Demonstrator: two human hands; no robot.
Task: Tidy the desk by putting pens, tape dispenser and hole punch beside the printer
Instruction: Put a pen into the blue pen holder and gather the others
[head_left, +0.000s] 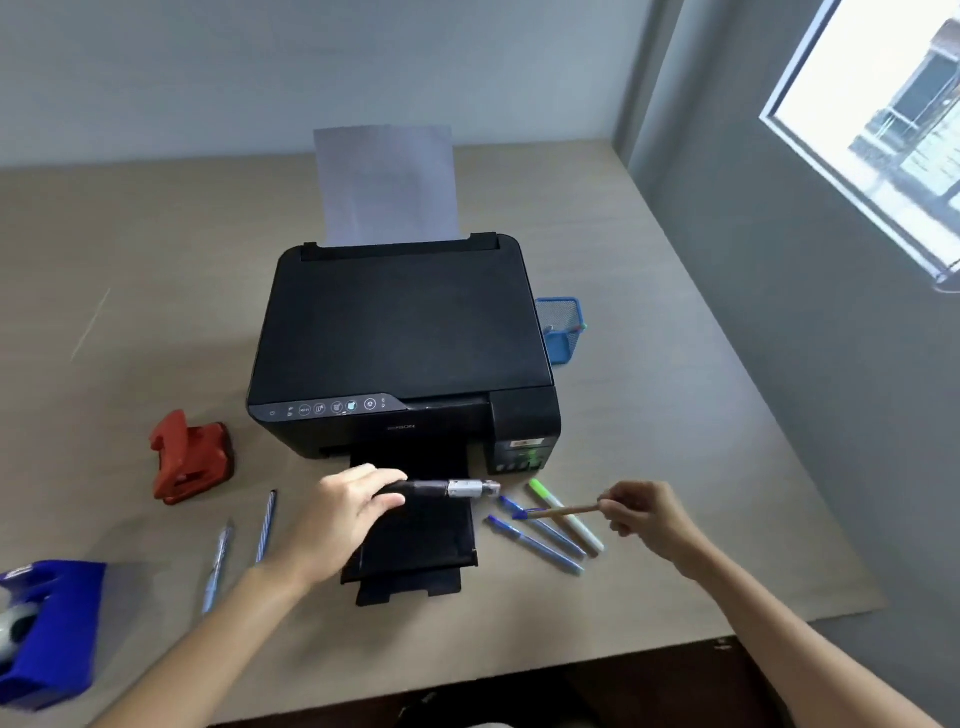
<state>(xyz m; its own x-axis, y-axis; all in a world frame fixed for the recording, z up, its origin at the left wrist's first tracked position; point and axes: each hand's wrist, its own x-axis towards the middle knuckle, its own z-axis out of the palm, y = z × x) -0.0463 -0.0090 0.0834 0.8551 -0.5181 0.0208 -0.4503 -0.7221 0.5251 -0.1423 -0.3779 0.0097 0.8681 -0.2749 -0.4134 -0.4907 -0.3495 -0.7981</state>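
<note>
A black printer (400, 332) stands mid-desk with its output tray (415, 551) extended. My left hand (343, 512) holds a black marker with a silver end (452, 489) over that tray. My right hand (647, 514) grips a tan pen with a blue tip (556, 513) above three pens lying right of the tray: two blue pens (540, 545) and a green-capped white marker (569, 519). Two more blue pens (266, 526) lie left of the tray. The red hole punch (189, 456) sits left of the printer. The blue tape dispenser (44, 631) is at the bottom-left edge.
A blue mesh pen holder (563, 330) stands against the printer's right side. White paper (387, 184) rises from the rear feed. The desk (649, 415) ends at a grey wall on the right and at its front edge close to me.
</note>
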